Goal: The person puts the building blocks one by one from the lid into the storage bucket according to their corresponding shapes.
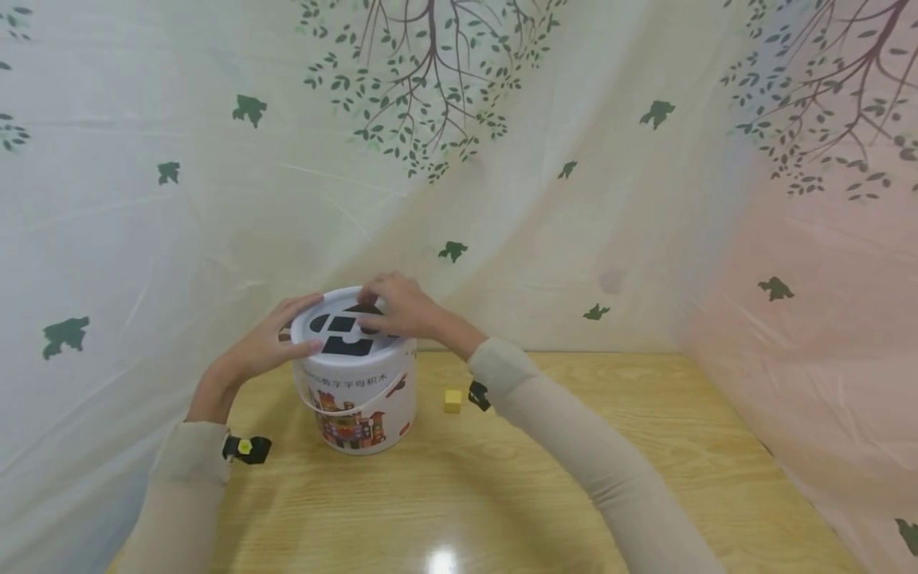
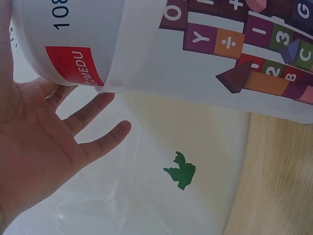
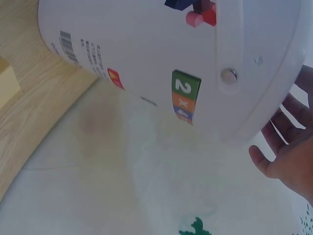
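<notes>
A white toy-block bucket (image 1: 362, 402) with printed coloured blocks stands upright on the table. Its white lid (image 1: 331, 307) carries several black shapes that look like cut-outs. My left hand (image 1: 261, 341) lies at the lid's left edge, thumb over the top; in the left wrist view its fingers are spread and straight beside the rim. From the right, my right hand (image 1: 406, 307) reaches over the lid, fingers bent loosely with the tips at the black shapes. The thin white handle (image 1: 343, 412) hangs down across the bucket's front.
A small yellow block (image 1: 453, 401) sits on the wooden table (image 1: 402, 502) just right of the bucket. Behind rises a pale curtain (image 1: 545, 263) printed with leaves and birds. It also runs along both sides of the table.
</notes>
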Available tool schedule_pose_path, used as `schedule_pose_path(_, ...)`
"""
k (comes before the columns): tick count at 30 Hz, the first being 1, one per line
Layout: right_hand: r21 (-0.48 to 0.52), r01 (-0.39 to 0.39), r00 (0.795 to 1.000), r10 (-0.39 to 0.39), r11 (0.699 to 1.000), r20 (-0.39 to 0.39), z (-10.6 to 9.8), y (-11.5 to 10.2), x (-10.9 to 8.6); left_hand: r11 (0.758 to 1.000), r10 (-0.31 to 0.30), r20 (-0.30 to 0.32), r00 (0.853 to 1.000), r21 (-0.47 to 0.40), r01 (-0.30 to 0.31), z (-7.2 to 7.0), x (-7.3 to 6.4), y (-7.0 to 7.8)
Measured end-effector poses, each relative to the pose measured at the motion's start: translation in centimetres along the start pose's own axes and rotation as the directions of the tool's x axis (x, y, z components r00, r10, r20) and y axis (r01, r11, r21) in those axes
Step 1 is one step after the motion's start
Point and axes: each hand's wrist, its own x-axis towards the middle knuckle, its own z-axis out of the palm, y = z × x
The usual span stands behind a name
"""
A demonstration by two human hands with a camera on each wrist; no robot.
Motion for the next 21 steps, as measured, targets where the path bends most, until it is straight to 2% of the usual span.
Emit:
schedule_pose_path(6,0.020,0.017,0.999,-0.017,1.000,-0.033,-1.6,1.1,-1.5,1.000,0.003,-0.015,1.000,-0.015,-0.003,0.1,0.0,-0.2)
schedule_pose_path(13,0.054,0.061,0.992,-0.054,0.997,-0.118,-2.6,4.2,-4.1,1.000,0.000,-0.020,1.000,-0.014,-0.001,0.1,0.1,0.1)
schedule_pose_path(21,0.102,-0.006,0.993,0.018,0.995,-0.119,-1.7,7.3,-7.9,1.000,-0.019,-0.015,1.000,-0.005,0.019,0.1,0.0,0.2)
